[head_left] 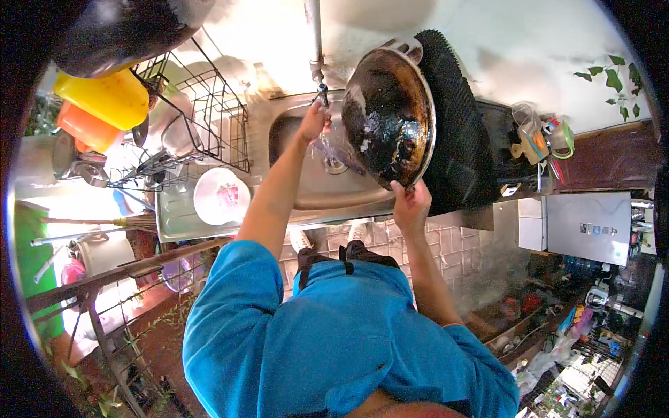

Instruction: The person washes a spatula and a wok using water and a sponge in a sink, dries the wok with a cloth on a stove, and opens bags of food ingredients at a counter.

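My left hand [315, 122] is up at the tap [322, 92] over the sink, its fingers closed around the tap's lower part. Clear water seems to fall just below it into the steel sink [300, 188]. A blackened wok [387, 118] is tipped up on its side over the sink's right edge, its dark, scorched underside facing left. My right hand [412, 202] grips the wok's near rim with the thumb on top. Behind the wok's top a pale handle or fitting shows in part.
A black ridged mat [456, 132] drapes right of the wok. On the left drainboard stands a white bowl [221, 196], below a black wire dish rack [219, 104] with dishes. Yellow [104, 97] and orange containers sit at the far left. A metal railing [125, 270] runs lower left.
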Demonstrator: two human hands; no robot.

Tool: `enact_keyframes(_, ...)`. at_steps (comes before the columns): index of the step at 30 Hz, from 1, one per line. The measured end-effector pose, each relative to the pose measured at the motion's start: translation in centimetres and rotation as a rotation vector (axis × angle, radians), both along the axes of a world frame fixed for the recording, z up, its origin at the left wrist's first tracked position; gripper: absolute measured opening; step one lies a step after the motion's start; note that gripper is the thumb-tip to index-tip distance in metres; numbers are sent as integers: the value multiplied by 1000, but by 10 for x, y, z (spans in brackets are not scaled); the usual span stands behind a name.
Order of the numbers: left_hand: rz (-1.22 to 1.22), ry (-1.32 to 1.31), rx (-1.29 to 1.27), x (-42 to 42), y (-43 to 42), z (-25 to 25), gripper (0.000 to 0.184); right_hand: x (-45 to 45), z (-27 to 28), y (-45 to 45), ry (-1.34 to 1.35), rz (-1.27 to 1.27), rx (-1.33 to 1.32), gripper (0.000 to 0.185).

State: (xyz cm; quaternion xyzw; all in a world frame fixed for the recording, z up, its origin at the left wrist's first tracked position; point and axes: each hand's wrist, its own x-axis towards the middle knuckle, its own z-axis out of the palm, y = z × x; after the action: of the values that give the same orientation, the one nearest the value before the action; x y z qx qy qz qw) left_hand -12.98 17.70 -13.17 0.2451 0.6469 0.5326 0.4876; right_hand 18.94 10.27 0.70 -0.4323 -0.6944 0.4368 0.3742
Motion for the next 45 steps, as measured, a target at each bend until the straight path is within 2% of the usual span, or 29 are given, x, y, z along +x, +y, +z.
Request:
enact_keyframes(2,81,-192,269,-18,-5,-15,32,-4,8,-1,62,2,-18,25)
enact_keyframes(4,39,-135,374,-25,-27,55,32,-8,15,0,221,-13,-106,25)
enact_keyframes(6,167,168,136,-28,-38,112,29,-12,22,-1,268,-1,-113,27)
enact_keyframes(7,156,282,243,-40,-29,102,30,-14,22,0,313,6,-85,26)
enact_keyframes(8,154,286,245,-44,-25,106,30,-16,22,1,356,15,-57,26)
enact_keyframes(10,-257,983,353,-44,-23,119,36,-17,25,2,299,-11,-12,26)
enact_keyframes(11,-318,1117,351,-43,-23,124,40,-17,28,2,350,17,-6,26)
enact_keyframes(12,-320,1116,347,-48,-22,122,40,-19,34,1,401,44,1,27)
enact_keyframes(14,-424,1333,453,-58,-14,118,46,-22,41,2,372,15,6,28)
enact_keyframes(16,-454,1306,409,-55,-15,130,50,-22,43,7,415,32,40,29)
enact_keyframes(17,-504,1354,338,-57,-11,133,50,-23,45,7,523,9,-43,28)
enact_keyframes(20,-530,1456,259,-62,-7,134,52,-18,52,16,495,34,64,29)
enact_keyframes(21,-511,1510,249,-61,-9,137,52,-20,61,14,610,42,-57,31)
enact_keyframes(22,-510,1507,252,-60,-11,139,52,-19,62,16,606,42,-55,31)
enact_keyframes(24,-421,1598,153,-55,-18,144,51,-14,64,24,622,98,-4,38)
enact_keyframes(25,-267,1625,282,-49,-28,146,49,-13,64,26,585,86,-5,39)
enact_keyframes(26,-266,1625,283,-37,-42,143,49,-12,66,27,584,86,-4,39)
enact_keyframes(28,88,1248,345,2,-69,158,38,-15,81,26,652,60,55,39)
enact_keyframes(30,102,350,425,22,-57,75,31,-16,83,25,705,95,2,40)
enact_keyframes(32,-16,-490,386,66,-85,99,39,-20,81,23,748,102,-81,41)
enact_keyframes(33,-15,-488,392,76,-85,92,39,-22,78,19,796,109,-138,42)
enact_keyframes(34,48,-770,445,85,-83,80,42,-21,65,22,680,65,-129,41)
enact_keyframes(35,110,-1053,490,91,-78,69,45,-23,51,23,710,100,-106,41)
enact_keyframes(36,112,-1052,490,100,-72,71,45,-26,45,20,738,132,-88,40)
enact_keyframes(38,240,-976,499,113,-62,79,47,-20,29,16,623,146,-105,35)
enact_keyframes(40,234,-966,467,118,-68,76,51,-17,39,7,450,115,-155,32)
enact_keyframes(42,222,-1059,603,121,-65,75,52,-23,41,5,514,176,-39,29)
enact_keyframes(45,257,-1009,646,128,-70,91,53,-11,58,6,435,299,-111,29)
